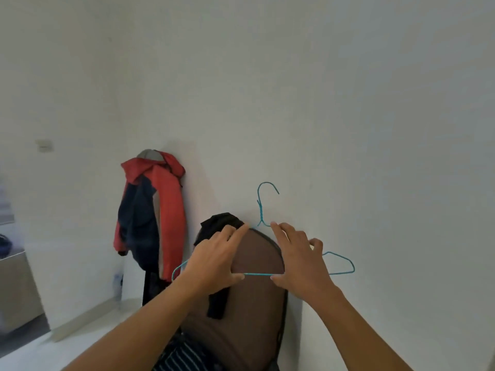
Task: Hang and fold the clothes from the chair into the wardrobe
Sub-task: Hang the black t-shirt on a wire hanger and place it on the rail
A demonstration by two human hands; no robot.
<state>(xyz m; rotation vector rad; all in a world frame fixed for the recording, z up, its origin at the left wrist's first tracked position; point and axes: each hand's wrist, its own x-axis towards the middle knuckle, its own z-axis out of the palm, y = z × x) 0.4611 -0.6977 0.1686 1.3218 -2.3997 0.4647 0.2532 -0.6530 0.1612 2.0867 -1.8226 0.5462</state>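
Both my hands hold the hanger (257,274) at mid-frame: left hand (214,261) and right hand (300,261) pinch its top wire and bottom bar, likely to steady it for loading. Behind it a black top (219,222) drapes the chair (257,253); striped cloth (182,354) lies below. A jacket (150,210) hangs left; no wardrobe shows.

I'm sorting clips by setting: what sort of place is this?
Probably a bedroom at home: a jacket hangs on the wall, clothes drape a chair, left hand and right hand hold a hanger.
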